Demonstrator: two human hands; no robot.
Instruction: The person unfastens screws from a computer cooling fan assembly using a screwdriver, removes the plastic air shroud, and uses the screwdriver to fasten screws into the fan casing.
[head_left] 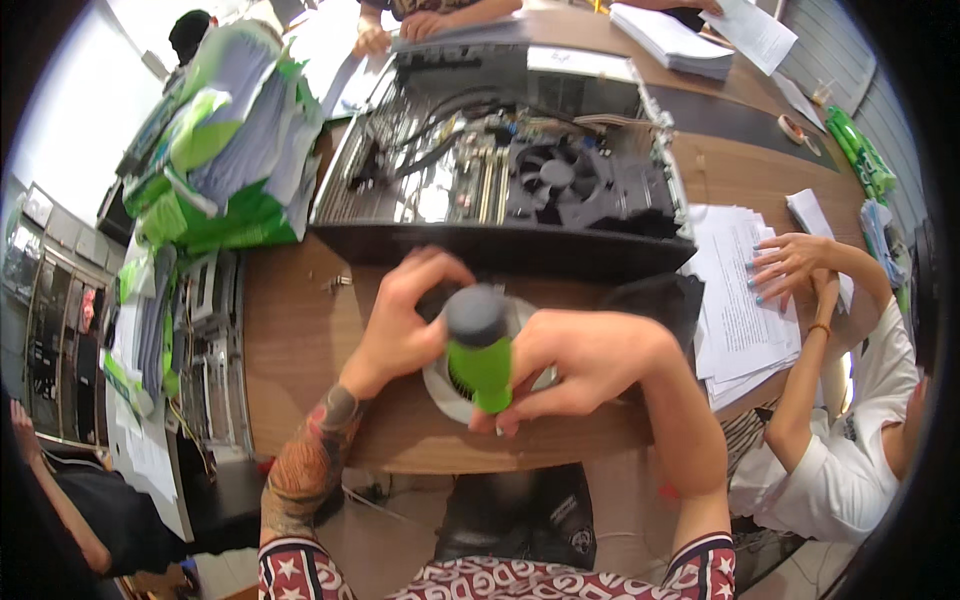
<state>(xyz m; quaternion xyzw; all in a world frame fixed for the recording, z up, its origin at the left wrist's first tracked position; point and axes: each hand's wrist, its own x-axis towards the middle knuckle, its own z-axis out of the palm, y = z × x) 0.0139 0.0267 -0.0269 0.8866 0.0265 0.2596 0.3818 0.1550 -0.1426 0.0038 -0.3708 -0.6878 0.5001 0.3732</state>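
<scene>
A bright green cylindrical handle (482,375) with a dark grey rounded end stands upright in front of me, its end toward the camera. My right hand (580,365) is closed around its lower part, thumb and fingers pinched together. Behind the handle, at its far left, my left hand (405,320) curls its blurred fingers against something dark that I cannot make out. Under both hands a pale round piece (447,397) rests on the table, mostly covered by the handle and my fingers. Just beyond lies an opened computer case (500,245) with a black fan (557,175) and cables inside.
Small metal bits (338,283) lie left of my hands on the wooden table (300,350). Tall paper stacks in green wrappers (230,215) crowd the left. Printed sheets (740,300) lie at right under a co-worker's hands (795,268). Another person's hands (400,30) are beyond the case.
</scene>
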